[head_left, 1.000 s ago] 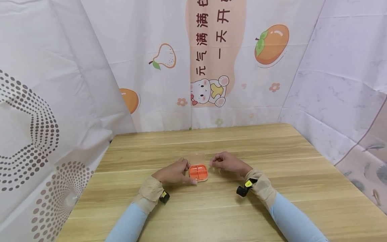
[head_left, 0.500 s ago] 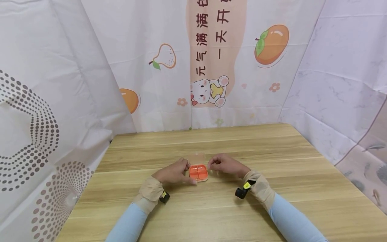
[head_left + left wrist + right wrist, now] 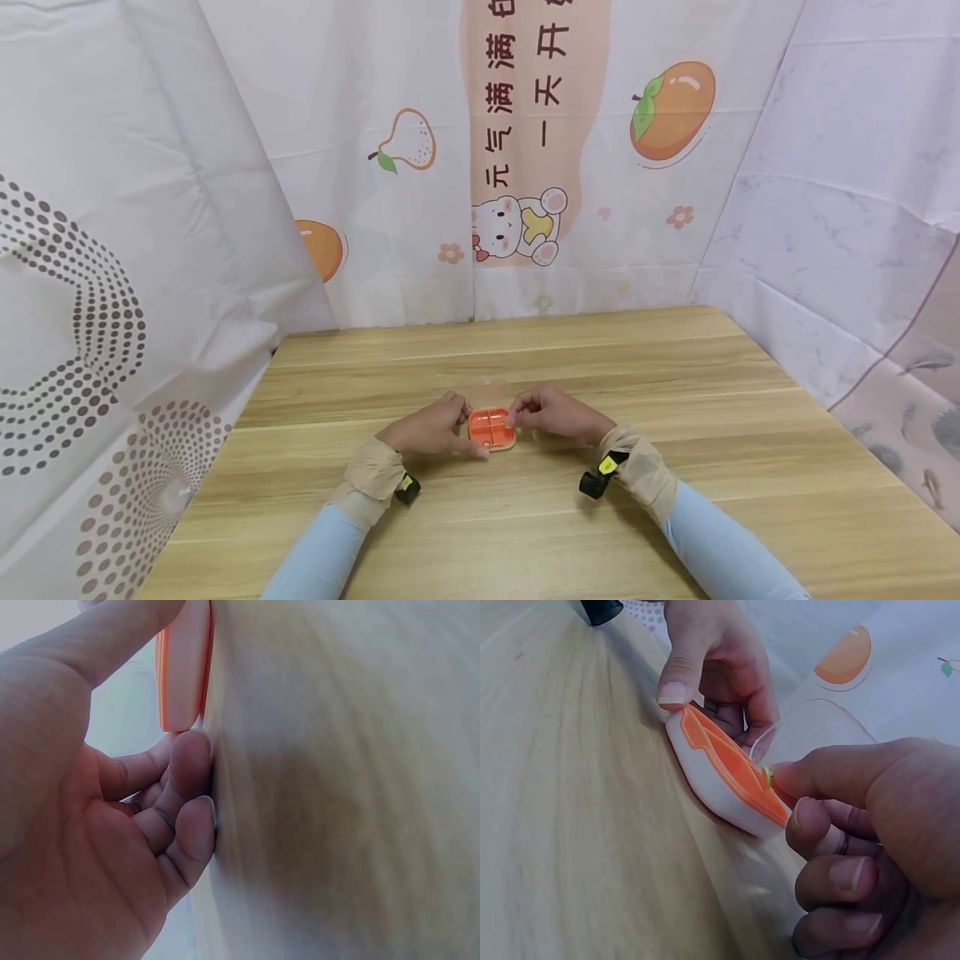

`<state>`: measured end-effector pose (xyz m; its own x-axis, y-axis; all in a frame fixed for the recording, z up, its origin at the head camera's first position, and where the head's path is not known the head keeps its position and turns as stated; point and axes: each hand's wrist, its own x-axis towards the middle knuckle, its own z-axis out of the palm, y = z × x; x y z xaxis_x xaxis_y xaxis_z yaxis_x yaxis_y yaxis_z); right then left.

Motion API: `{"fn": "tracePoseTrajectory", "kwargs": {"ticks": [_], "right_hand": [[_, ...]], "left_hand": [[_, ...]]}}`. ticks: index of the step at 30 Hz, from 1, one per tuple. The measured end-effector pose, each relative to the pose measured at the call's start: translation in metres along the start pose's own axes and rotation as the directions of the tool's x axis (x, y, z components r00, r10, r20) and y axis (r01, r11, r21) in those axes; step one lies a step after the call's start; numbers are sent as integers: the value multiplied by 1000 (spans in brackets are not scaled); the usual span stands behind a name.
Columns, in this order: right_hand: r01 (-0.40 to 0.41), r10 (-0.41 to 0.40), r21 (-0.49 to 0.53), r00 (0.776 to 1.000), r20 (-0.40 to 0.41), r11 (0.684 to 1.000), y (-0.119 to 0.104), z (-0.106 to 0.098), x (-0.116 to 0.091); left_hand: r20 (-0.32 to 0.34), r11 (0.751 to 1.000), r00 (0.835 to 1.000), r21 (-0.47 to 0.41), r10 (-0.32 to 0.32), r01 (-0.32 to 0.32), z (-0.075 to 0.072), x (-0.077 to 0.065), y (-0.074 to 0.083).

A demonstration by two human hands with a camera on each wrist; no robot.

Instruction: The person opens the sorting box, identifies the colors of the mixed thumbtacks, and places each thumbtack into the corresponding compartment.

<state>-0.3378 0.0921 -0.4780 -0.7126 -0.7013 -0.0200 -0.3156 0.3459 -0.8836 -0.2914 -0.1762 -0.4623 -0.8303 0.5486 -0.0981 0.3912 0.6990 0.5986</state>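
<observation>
An orange and white pill box (image 3: pixel 491 429) lies on the table, its inside split into several compartments. Its clear lid (image 3: pixel 487 388) stands raised at the back. My left hand (image 3: pixel 427 427) holds the box from the left, thumb at the front corner and fingers near the back. At the box's right edge, my right hand (image 3: pixel 558 413) pinches a small yellow piece (image 3: pixel 766 777) between thumb and finger, right over the compartments in the right wrist view. Its exact kind is too small to tell. In the left wrist view, the white side of the box (image 3: pixel 186 671) shows beyond the curled fingers.
The wooden table (image 3: pixel 480 525) carries the box. A printed white curtain (image 3: pixel 405 242) hangs behind the table's far edge, with more cloth at both sides. Black wrist cameras are strapped to both wrists, the right one (image 3: pixel 594 483) jutting toward the middle.
My right hand has moved left and slightly toward me, from beside the box to over its right edge. The left hand and the box have stayed in place.
</observation>
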Motion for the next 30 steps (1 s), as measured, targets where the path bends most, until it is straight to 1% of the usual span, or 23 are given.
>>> {"fn": "tracePoseTrajectory", "kwargs": {"ticks": [8, 15, 18, 26, 30], "right_hand": [[41, -41, -10, 999, 22, 999, 2, 4, 2], [32, -32, 12, 998, 50, 999, -5, 7, 0], [34, -34, 5, 998, 47, 999, -7, 9, -1], [81, -79, -97, 997, 24, 992, -8, 12, 0], [90, -87, -127, 996, 24, 988, -10, 13, 0]], "left_hand": [[3, 1000, 1000, 0, -7, 7, 0, 1, 1], [4, 1000, 1000, 15, -15, 15, 1, 1, 0], [3, 1000, 1000, 17, -20, 20, 1, 0, 0], [-2, 1000, 1000, 11, -22, 22, 0, 0, 2], [-4, 999, 1000, 34, -24, 24, 1, -1, 2]]}}
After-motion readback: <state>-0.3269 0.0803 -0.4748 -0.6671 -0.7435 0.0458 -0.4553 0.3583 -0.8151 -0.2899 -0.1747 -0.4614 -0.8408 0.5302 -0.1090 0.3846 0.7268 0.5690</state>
